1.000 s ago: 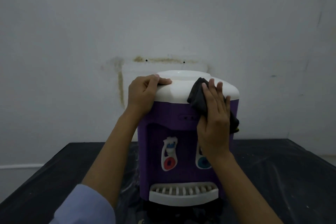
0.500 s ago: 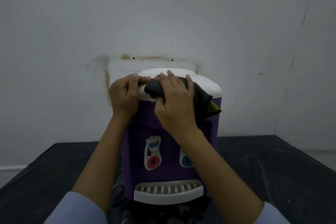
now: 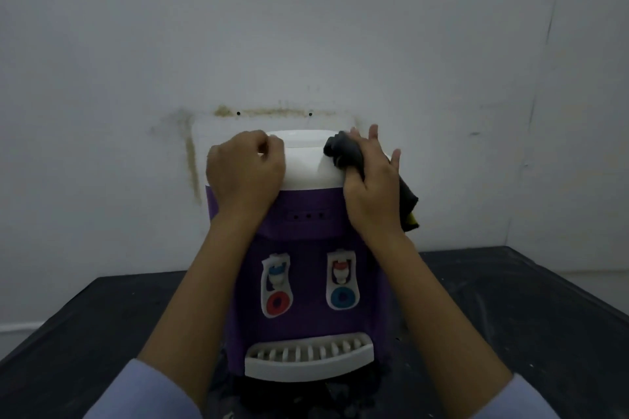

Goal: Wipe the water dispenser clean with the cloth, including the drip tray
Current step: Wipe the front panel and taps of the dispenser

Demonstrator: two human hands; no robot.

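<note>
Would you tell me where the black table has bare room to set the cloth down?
The black table looks bare left and right of the purple water dispenser; crowded before its white slotted drip tray, between both forearms.

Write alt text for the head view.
A person's right hand presses a dark cloth onto the white top of a purple water dispenser, while the left hand grips the top's other side. The dispenser stands on a black table before a white wall, drip tray in front.
</note>
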